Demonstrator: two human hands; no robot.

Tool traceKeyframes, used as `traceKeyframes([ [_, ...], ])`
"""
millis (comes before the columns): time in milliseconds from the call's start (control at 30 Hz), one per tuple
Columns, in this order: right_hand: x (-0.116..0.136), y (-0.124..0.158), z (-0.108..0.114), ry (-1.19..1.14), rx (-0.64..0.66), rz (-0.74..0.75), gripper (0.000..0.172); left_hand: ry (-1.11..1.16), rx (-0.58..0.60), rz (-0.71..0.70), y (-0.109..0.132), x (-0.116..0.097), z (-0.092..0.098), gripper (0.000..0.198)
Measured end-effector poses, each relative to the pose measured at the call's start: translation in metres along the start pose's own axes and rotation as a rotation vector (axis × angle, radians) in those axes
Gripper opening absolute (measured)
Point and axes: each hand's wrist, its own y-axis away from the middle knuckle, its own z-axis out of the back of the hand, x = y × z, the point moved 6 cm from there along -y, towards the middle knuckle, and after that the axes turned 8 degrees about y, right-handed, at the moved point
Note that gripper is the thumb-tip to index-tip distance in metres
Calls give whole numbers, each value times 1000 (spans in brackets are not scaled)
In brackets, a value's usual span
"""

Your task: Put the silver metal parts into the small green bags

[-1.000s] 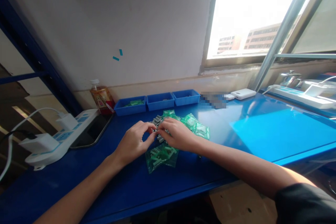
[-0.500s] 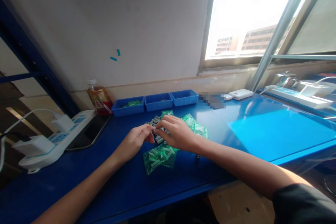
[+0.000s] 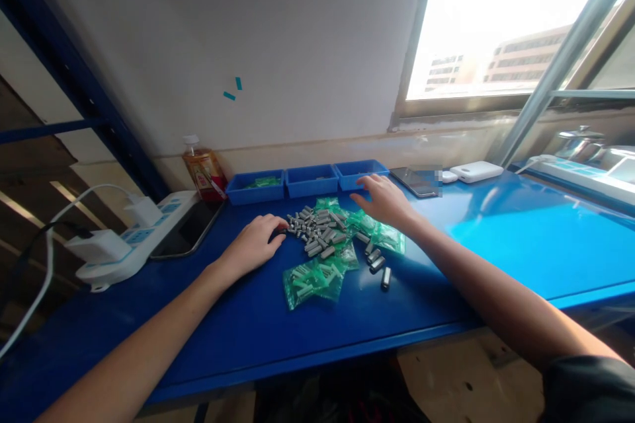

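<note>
A pile of small grey metal cylinders [image 3: 317, 232] lies on the blue table [image 3: 471, 258], among several green plastic bags [image 3: 312, 279] of the same parts. My left hand [image 3: 255, 244] rests on the table at the pile's left edge, fingers curled, tips touching the nearest cylinders. My right hand [image 3: 384, 198] hovers by the right blue bin [image 3: 358, 173], fingers curled loosely as if pinching; what they hold is too small to see. A few loose cylinders [image 3: 378, 266] lie to the right of the bags.
Three blue bins [image 3: 256, 186] line the wall, with a bottle [image 3: 202, 170] at their left. A white power strip with chargers [image 3: 126, 244] and a phone [image 3: 186, 236] sit at left. Another phone [image 3: 415, 180] and a white power bank [image 3: 475, 171] lie at right.
My right hand left the pile and moved back right toward the right bin. My left hand stayed at the pile's left edge. The pile now shows uncovered.
</note>
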Motion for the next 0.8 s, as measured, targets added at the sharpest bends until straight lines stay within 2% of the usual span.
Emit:
traceKeyframes([
  [100,19,18,-6,-59,78,98,35,7,-19,37,-1,0,2,24],
  [267,62,27,2,-143,55,277,32,124,-96,53,-1,-9,8,26],
  [433,95,43,13,-266,-27,398,27,492,-178,137,4,-30,15,32],
  [533,106,51,16,-298,-94,432,23,715,-192,174,7,-44,13,34],
  [600,110,54,16,-306,-132,450,21,786,-201,174,9,-52,10,34],
  [800,113,59,14,-316,-207,481,19,779,-211,168,13,-58,7,34],
])
